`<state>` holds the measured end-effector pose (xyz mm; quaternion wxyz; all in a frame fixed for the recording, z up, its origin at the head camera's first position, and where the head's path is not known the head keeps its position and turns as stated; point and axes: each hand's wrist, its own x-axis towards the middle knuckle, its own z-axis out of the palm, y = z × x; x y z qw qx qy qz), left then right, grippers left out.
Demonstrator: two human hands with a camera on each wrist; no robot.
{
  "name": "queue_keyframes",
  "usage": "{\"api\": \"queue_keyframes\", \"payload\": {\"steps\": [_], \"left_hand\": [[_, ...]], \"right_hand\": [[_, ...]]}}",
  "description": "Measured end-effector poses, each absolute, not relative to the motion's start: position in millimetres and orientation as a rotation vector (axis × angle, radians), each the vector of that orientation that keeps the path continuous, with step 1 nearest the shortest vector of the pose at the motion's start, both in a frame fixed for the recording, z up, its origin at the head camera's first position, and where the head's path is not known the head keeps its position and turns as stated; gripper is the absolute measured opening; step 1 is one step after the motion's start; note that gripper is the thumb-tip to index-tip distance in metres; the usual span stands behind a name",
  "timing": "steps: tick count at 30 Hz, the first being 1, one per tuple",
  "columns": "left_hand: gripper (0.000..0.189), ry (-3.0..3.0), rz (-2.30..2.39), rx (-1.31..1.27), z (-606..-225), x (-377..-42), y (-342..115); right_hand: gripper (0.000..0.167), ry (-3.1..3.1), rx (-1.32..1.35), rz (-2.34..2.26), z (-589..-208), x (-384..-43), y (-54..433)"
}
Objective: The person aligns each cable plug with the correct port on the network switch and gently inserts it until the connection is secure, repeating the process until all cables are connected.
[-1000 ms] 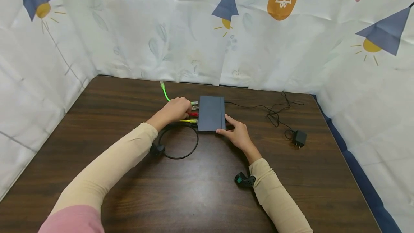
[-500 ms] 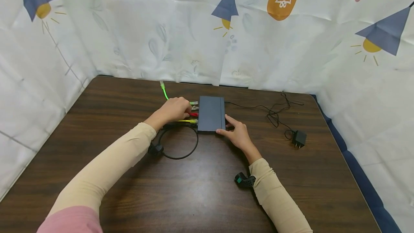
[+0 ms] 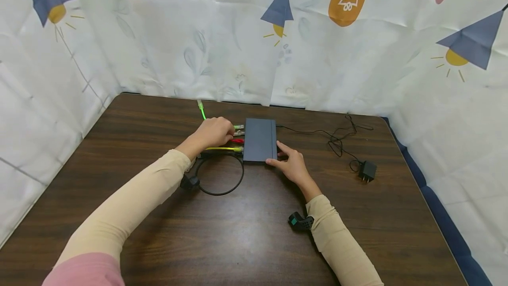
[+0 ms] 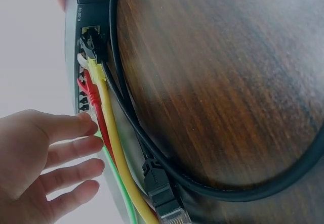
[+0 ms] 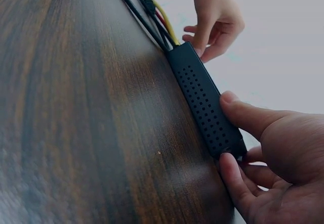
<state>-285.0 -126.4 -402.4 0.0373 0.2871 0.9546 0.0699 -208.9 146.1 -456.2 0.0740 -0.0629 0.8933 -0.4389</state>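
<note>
A dark network switch [image 3: 259, 139] lies on the brown table, cables along its left side. Near those ports, my left hand [image 3: 213, 133] has thumb and index finger around a network cable; the fingertips partly hide it. Beside them in the left wrist view run a red network cable [image 4: 95, 100], a yellow network cable [image 4: 114, 130] and a black network cable [image 4: 132, 107]. A green network cable [image 4: 123, 188] passes behind the fingers. My right hand [image 5: 283, 168] grips the switch's near right corner, thumb on top and fingers at the side and end.
A thin black power cord [image 3: 335, 140] runs from the switch's right side to a power adapter [image 3: 367, 170]. A black plug [image 4: 164, 198] lies among the cables at left. The green cable's free plug [image 3: 200, 104] sits near the table's back edge, before a patterned curtain [image 3: 238, 56].
My left hand draws back very slightly to the left, showing a little more of the pale plug by its fingertips. The switch and my right hand hold still.
</note>
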Motion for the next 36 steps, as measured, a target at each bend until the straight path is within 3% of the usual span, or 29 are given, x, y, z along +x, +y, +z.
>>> {"api": "queue_keyframes", "payload": {"steps": [4, 12, 36], "left_hand": [[0.013, 2.939, 0.221, 0.877, -400.6, -284.7, -126.2], [0.029, 2.946, 0.224, 0.851, -398.6, -285.9, -125.0], [0.007, 2.902, 0.131, 0.801, -402.3, -301.0, -120.0]], "right_hand": [[0.078, 2.680, -0.182, -1.321, -457.3, -209.3, 146.1], [0.078, 2.680, -0.180, -1.324, -457.8, -209.6, 147.8], [0.080, 2.684, -0.174, -1.337, -460.0, -211.6, 148.4]]}}
